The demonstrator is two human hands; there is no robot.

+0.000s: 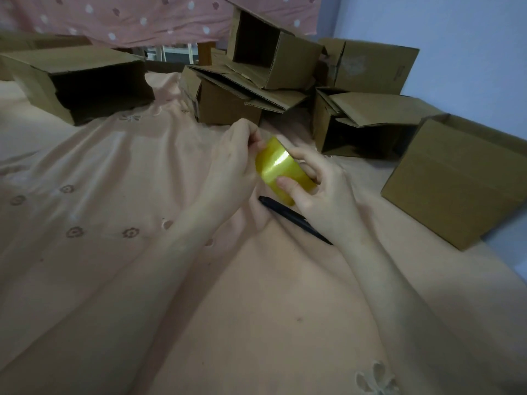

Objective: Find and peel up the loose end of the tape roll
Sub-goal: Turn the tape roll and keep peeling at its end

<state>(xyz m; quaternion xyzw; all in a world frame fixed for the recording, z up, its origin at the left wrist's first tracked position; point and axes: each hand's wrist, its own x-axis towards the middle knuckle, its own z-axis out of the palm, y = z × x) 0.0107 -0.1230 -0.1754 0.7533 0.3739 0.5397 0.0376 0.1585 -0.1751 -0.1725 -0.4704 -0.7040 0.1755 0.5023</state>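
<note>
i hold the tape roll (278, 169) up in the air with both hands, over the pink sheet (114, 172). it is yellow and shiny. my right hand (316, 195) is curled round it, with my thumb pressed on the outside of the roll and my other fingers round the far side. my left hand (236, 163) holds the other side, with the fingertips bent up by the top edge, like they are feeling for the end. i can not see the loose end anywhere. the light shines off the tape in a bright stripe, and that makes a thin edge hard to spot. so i think i am only at the looking part, and nothing is peeled up yet. here is what could go wrong. the tape is smooth, so my nail may slide right over the end and miss it. my right thumb may be sitting on top of the end and hiding it. if i pick too hard, the tape may split and come off in a skinny strip. if i let go a bit to turn it, the roll may slip and fall on the black pen (293, 218) just under my hands. the cardboard boxes (356, 126) sit behind.
</note>
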